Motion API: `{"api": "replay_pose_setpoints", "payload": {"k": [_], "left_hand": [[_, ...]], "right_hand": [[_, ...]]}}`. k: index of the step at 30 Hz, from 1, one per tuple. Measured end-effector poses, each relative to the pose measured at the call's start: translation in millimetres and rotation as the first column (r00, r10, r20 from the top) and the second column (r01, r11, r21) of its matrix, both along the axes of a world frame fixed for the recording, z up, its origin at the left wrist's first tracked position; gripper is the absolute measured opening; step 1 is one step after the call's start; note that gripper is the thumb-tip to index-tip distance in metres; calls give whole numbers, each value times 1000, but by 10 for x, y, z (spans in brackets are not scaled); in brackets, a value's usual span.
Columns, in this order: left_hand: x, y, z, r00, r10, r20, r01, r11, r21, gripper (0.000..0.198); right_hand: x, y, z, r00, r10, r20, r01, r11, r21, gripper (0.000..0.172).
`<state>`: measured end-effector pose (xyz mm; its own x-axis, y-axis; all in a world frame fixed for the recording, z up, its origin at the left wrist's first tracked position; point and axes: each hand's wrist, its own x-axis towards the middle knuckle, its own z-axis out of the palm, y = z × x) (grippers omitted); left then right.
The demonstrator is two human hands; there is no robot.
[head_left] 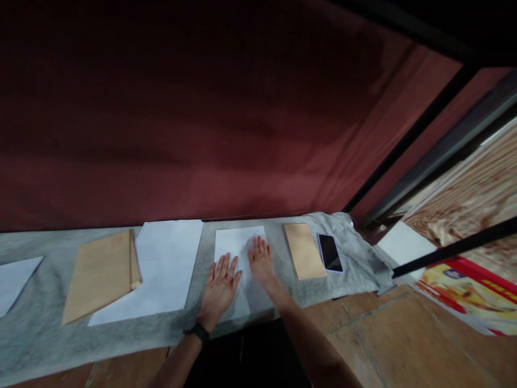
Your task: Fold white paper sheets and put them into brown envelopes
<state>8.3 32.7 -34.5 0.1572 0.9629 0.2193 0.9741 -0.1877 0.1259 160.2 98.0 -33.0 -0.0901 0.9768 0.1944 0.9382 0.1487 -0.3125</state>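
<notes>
A white sheet of paper (pixel 236 240) lies on the grey cloth that covers the low bench, directly in front of me. On the sheet's left side my left hand (pixel 221 283) rests flat, fingers spread, with a dark band on its wrist. My right hand (pixel 260 260) lies flat toward the sheet's upper right part, its fingers stretched out. Neither hand grips anything. To the right of the sheet is a tan rectangular board or packet (pixel 304 250), and beside that a phone (pixel 330 252) with a dark screen.
Left of my hands are a larger white sheet (pixel 172 258) and brown envelopes (pixel 100 267) partly over it. Another white sheet (pixel 16 280) is at the far left. A dark red panel (pixel 202 178) rises behind the bench. A colourful box (pixel 472 291) stands right, near a black bar.
</notes>
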Motion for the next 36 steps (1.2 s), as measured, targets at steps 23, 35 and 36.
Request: {"api": "replay_pose_setpoints", "payload": {"k": [23,35,36], "left_hand": [[237,-784,73,997,0,80,-8,996,89,59],[-94,-823,-9,972,-232,-35,232,973,6,56],[-147,-804,-8,968,-247,-43,248,969,2,57]], "right_hand": [[610,-1219,-66,999,-30,39,26,996,89,51],[614,-1194,-91,992,113,47,-115,993,32,53],[621,-1184,-83,992,111,52,-113,993,24,52]]}}
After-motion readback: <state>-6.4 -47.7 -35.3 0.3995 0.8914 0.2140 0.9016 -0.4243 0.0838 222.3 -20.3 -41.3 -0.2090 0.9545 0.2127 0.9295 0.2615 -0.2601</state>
